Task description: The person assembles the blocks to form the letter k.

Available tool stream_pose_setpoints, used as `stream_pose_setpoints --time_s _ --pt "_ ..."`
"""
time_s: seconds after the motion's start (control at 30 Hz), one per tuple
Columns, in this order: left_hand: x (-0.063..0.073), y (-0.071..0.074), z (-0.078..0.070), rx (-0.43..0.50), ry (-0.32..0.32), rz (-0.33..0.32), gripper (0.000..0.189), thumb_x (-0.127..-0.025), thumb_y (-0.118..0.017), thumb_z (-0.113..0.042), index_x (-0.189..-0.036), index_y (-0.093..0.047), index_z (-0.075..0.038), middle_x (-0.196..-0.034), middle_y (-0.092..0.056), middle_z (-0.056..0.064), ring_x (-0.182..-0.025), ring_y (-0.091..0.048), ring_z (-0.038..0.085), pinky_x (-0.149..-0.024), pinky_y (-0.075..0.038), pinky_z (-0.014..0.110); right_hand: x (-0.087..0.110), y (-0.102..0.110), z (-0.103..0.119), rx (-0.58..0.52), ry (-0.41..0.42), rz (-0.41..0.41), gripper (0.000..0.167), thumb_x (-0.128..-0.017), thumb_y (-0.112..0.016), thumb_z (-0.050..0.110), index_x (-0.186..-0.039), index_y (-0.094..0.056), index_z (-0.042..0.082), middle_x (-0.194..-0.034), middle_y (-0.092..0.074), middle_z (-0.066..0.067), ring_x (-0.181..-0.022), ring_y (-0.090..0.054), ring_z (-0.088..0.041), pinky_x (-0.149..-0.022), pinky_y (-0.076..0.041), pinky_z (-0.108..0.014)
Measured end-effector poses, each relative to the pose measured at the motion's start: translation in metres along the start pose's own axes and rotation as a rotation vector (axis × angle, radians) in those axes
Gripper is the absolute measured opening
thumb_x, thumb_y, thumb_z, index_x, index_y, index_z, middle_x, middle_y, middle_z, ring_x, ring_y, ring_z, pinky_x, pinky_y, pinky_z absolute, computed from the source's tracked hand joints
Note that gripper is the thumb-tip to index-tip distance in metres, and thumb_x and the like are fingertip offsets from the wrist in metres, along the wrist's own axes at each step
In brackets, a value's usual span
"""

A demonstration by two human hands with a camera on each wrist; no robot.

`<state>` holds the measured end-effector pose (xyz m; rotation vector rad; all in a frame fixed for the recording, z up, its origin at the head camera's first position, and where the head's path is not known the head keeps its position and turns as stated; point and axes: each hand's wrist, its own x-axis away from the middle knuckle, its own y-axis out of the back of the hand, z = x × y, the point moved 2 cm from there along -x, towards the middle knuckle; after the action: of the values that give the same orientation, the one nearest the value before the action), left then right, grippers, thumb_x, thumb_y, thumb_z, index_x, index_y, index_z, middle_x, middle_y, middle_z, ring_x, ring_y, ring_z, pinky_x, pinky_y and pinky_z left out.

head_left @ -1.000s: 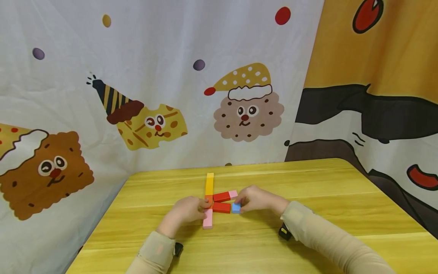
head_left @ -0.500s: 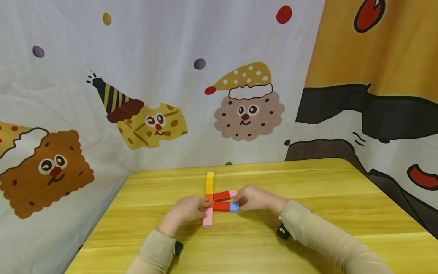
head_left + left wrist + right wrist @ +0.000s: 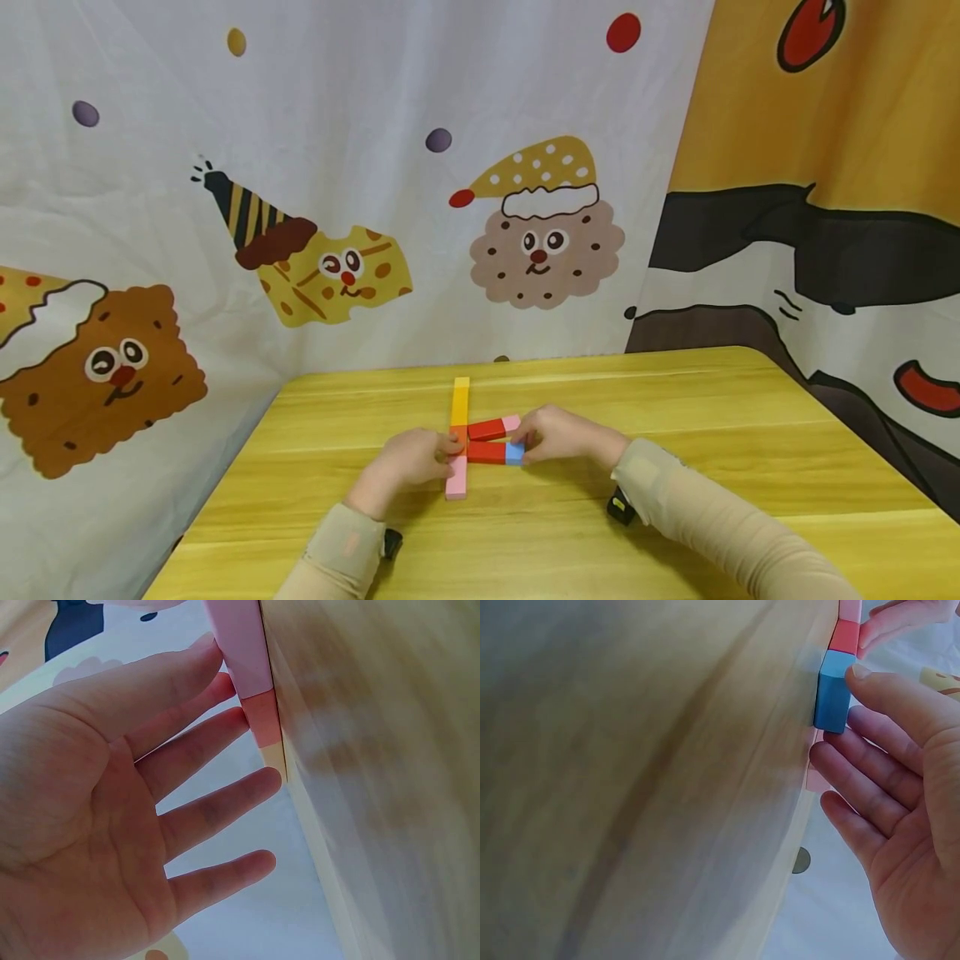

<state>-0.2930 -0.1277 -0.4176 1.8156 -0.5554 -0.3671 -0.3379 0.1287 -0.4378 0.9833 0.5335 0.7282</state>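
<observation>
A column of blocks runs away from me: a pink block [image 3: 456,480] nearest, then an orange block [image 3: 458,430], then a yellow-orange stretch [image 3: 460,403]. My left hand [image 3: 414,457] touches the column's left side with thumb and fingertips, its fingers fairly straight in the left wrist view. Two red blocks branch to the right: the far red block [image 3: 486,430], slanted, ends in a small pink block [image 3: 511,423]; the near red block [image 3: 486,452] meets a blue block [image 3: 513,453]. My right hand [image 3: 558,433] pinches that blue block between thumb and fingers; some fingertips are hidden in the head view.
The wooden table [image 3: 637,533] has its back edge just beyond the yellow-orange end. Behind hangs a patterned cloth [image 3: 360,100]. A small black device [image 3: 620,506] sits under the right wrist, another black device [image 3: 392,543] by the left.
The blue block has slid left with my right hand and closed its small gap to the near red block. During the last half second nothing clearly moves; my left hand stays in place.
</observation>
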Motion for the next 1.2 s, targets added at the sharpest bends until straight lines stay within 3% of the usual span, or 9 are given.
stream_pose_setpoints --time_s 0.63,0.93,1.2 --pt "0.0008 0.005 -0.0047 0.024 0.003 0.005 0.042 -0.085 -0.074 -0.02 -0.126 -0.067 -0.01 -0.135 -0.058 0.003 -0.122 -0.054 0.034 -0.095 -0.045 0.049 0.0003 0.0014 -0.0022 -0.012 0.031 -0.015 0.028 -0.079 -0.079 0.017 -0.105 -0.074 0.006 -0.097 -0.07 0.002 -0.08 -0.06 -0.002 -0.074 -0.052 -0.021" --pt "0.0031 -0.0018 -0.0009 0.02 0.009 0.004 0.043 -0.084 -0.075 -0.021 -0.126 -0.067 -0.012 -0.134 -0.059 0.002 -0.12 -0.055 0.032 -0.092 -0.047 0.047 0.0004 -0.0032 -0.0021 -0.019 0.037 0.006 0.029 -0.08 -0.079 0.017 -0.106 -0.073 0.005 -0.097 -0.07 0.002 -0.081 -0.06 -0.002 -0.074 -0.052 -0.02" --pt "0.0023 -0.0008 0.0 0.01 0.001 0.004 0.043 -0.086 -0.073 -0.022 -0.127 -0.066 -0.012 -0.135 -0.058 0.001 -0.121 -0.054 0.032 -0.094 -0.046 0.048 0.0033 0.0046 -0.0007 -0.073 0.023 -0.003 0.044 -0.085 -0.073 0.017 -0.124 -0.063 0.0 -0.1 -0.069 -0.002 -0.089 -0.063 -0.011 -0.081 -0.052 -0.027"
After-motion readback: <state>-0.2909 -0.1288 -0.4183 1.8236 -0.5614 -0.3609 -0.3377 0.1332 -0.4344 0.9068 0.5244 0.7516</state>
